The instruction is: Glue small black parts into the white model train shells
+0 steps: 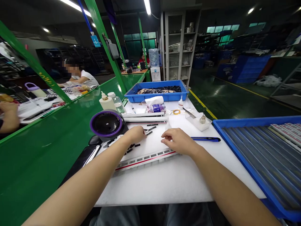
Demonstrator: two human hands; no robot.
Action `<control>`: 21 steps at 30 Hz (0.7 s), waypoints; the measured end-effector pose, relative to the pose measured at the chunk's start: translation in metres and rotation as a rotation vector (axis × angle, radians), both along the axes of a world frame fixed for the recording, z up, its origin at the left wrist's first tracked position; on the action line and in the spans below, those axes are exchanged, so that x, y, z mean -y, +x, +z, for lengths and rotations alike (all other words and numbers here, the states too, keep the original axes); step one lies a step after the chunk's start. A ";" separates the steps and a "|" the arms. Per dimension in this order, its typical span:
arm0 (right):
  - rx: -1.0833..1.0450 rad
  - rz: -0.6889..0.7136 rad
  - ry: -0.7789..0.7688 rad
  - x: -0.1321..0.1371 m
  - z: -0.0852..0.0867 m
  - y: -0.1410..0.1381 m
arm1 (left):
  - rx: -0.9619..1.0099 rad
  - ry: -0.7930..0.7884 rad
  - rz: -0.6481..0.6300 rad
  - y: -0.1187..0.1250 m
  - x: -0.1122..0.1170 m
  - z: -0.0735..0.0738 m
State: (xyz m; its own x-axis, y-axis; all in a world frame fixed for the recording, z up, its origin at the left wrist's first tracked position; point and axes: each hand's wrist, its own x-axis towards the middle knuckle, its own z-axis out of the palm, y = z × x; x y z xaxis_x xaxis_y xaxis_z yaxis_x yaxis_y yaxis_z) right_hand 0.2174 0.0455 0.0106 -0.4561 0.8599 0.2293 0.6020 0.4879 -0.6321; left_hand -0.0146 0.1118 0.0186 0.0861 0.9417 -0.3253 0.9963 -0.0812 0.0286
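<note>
On the white work surface lies a long white model train car side [145, 159] with a red stripe and a row of windows. My left hand [136, 135] is beyond it, fingers curled down and pressed together beside small black strips [149, 133]; whatever is between the fingertips is hidden. More small black strips [129, 151] are scattered below that hand. My right hand [176, 140] hovers near the car side's right end, its fingers loosely bent and thumb apart, with nothing visible in it. A blue utility knife [207, 139] rests just right of it.
A black round container with purple rim [105, 124] stands left. Behind are white train bodies [145, 120], a tissue pack [155, 105], and a blue tray [155, 98] of black parts. A small clear tray [199, 124] and large blue bin [235, 163] are right. Co-workers sit left and behind.
</note>
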 end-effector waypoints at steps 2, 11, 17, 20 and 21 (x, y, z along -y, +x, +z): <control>0.026 -0.018 0.010 0.000 -0.001 -0.001 | 0.017 -0.009 0.014 -0.001 -0.001 0.000; -0.209 -0.171 -0.045 -0.001 0.003 -0.003 | 0.353 0.087 0.007 0.004 0.022 0.012; -0.672 -0.002 -0.370 0.005 0.006 -0.008 | 0.862 -0.031 0.010 0.020 0.082 0.036; -0.739 0.051 -0.348 0.010 0.006 -0.012 | 1.062 -0.115 0.101 0.027 0.096 0.038; -0.748 0.036 -0.330 0.011 0.006 -0.013 | 1.101 -0.130 0.110 0.028 0.099 0.038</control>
